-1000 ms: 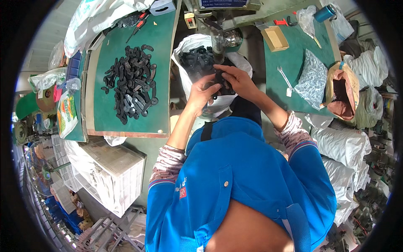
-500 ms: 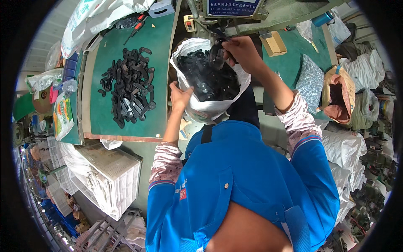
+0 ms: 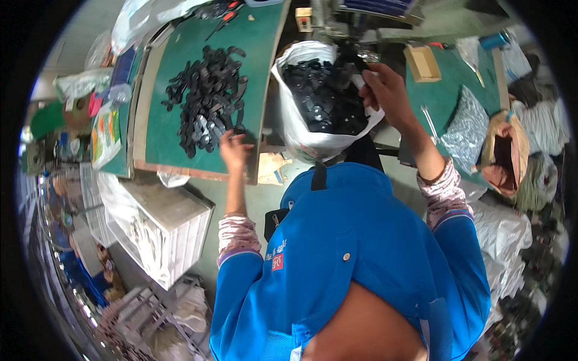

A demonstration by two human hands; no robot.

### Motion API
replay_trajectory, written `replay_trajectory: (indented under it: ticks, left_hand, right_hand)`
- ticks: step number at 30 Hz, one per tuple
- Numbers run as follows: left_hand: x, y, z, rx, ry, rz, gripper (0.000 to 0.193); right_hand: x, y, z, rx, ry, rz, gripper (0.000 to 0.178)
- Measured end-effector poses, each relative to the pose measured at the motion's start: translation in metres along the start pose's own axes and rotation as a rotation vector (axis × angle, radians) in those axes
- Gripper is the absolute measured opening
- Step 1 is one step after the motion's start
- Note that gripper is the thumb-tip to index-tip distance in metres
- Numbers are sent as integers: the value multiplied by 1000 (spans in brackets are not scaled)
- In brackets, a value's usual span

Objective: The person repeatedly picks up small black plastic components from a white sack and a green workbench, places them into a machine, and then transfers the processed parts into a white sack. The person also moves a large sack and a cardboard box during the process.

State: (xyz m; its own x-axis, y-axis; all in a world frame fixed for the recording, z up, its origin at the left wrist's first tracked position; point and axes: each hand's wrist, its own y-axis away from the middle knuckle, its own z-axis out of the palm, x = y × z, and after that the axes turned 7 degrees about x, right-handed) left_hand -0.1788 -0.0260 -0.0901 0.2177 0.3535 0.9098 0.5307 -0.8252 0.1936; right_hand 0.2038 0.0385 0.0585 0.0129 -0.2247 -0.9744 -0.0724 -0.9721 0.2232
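A heap of small, curved black plastic parts lies on the green tabletop to the left. At its near right edge is my left hand, fingers curled, with a black part at the fingertips. A white woven sack stands to the right of this table, its mouth wide and many more black parts inside. Over the sack's far right rim, my right hand pinches a dark part; its outline blends with the dark machine behind it.
Beyond the sack stands a machine. On the right table lie an open cardboard box, a wrench and a clear bag of small pieces. Red-handled pliers lie at the left table's far end.
My left hand has left the sack's rim and moved left to the heap. My right hand has shifted slightly right and nearer. The whole view has moved a little.
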Motion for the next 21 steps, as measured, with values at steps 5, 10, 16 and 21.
replay_trajectory:
  ticks: [5, 10, 16, 21]
  left_hand:
    - [-66, -48, -92, 347, -693, 525, 65]
    - [-25, -43, -61, -11, -963, 618, 59]
    - [-31, -63, -71, -197, -966, 594, 30]
    - [-61, -59, -98, 227, -733, 686, 41]
  right_hand:
    - [-10, 9, 35, -10, -87, -92, 39]
    - [9, 17, 45, 135, 552, -552, 42]
    - [83, 86, -66, 453, 596, -323, 24]
    - [147, 109, -229, 934, 89, 168, 22]
